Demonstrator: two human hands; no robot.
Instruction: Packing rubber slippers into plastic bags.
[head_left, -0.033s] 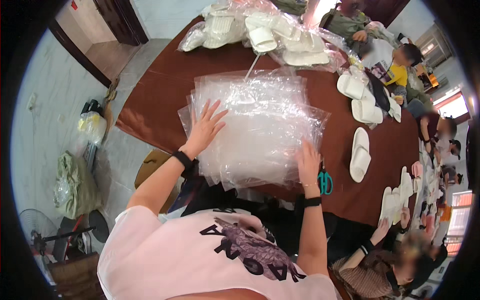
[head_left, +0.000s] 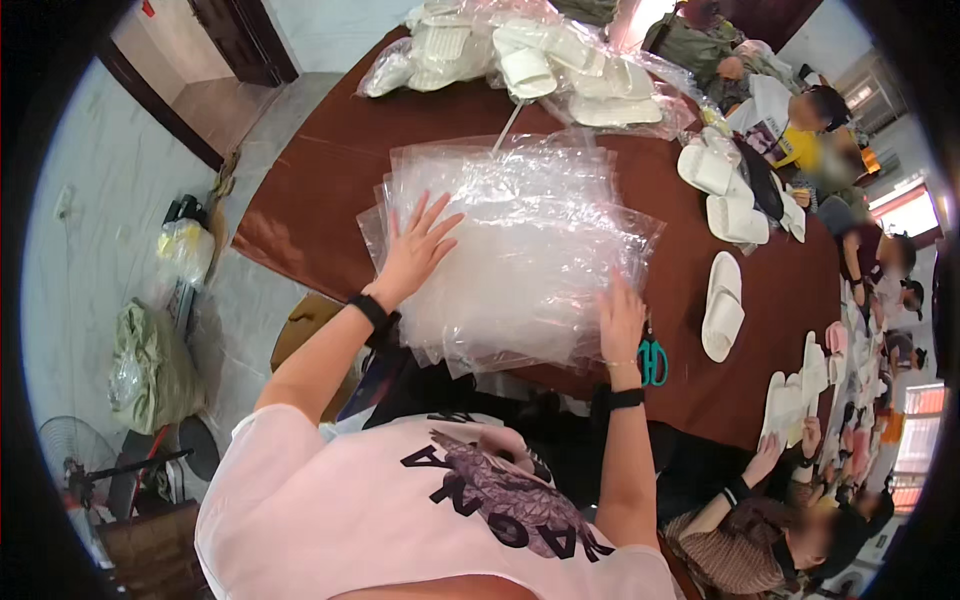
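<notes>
A loose stack of clear plastic bags (head_left: 510,260) lies on a brown-covered table in front of me, its edges uneven and overlapping. Across the stack's left side my left hand (head_left: 415,250) rests flat with its fingers spread. At the right edge of the bags, my right hand (head_left: 622,318) touches them with fingers stretched out, and it looks slightly blurred. Neither hand grips anything that I can see. Teal-handled scissors (head_left: 652,362) lie just right of my right hand, their blades partly hidden.
White slippers in clear bags (head_left: 530,70) are heaped at the table's far end. A single white slipper (head_left: 722,305) and more pairs (head_left: 735,218) lie to the right. Co-workers sit along the right side, one with a hand (head_left: 765,458) near slippers. A sack (head_left: 150,365) stands left.
</notes>
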